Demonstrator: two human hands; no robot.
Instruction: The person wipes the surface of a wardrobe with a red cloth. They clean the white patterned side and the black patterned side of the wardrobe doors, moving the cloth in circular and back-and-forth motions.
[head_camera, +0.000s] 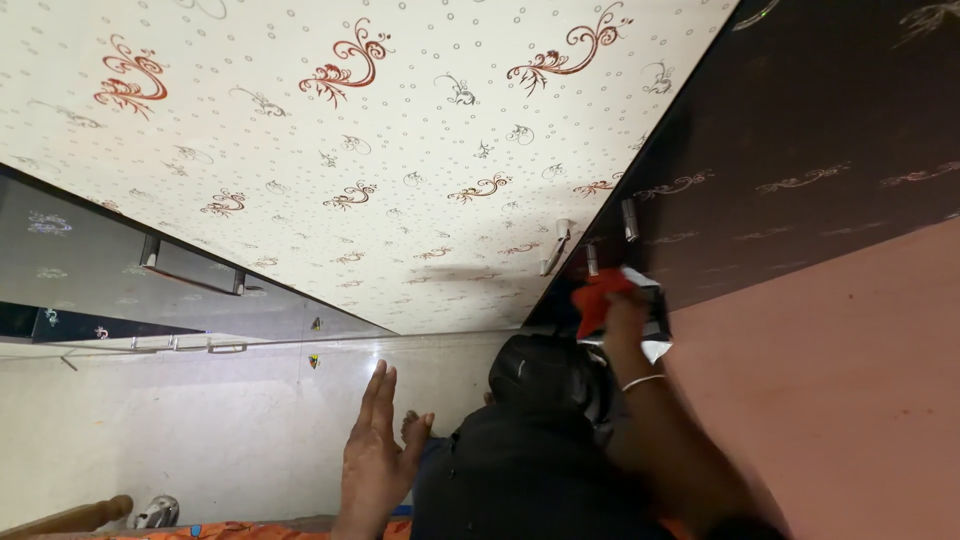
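The right hand (628, 318) was closed around a red cloth (597, 300) and pressed it to the dark wardrobe door (800, 150) beside its metal handle (630, 220); the left hand (375, 450) hung free, fingers spread, grip holding nothing; the cream patterned door (350, 130) lay alongside; wiping looked only partway done; how much of the door remained could not be told.

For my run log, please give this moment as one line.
right hand: holds red cloth at dark door | left hand: open, empty | near: cream door, handles
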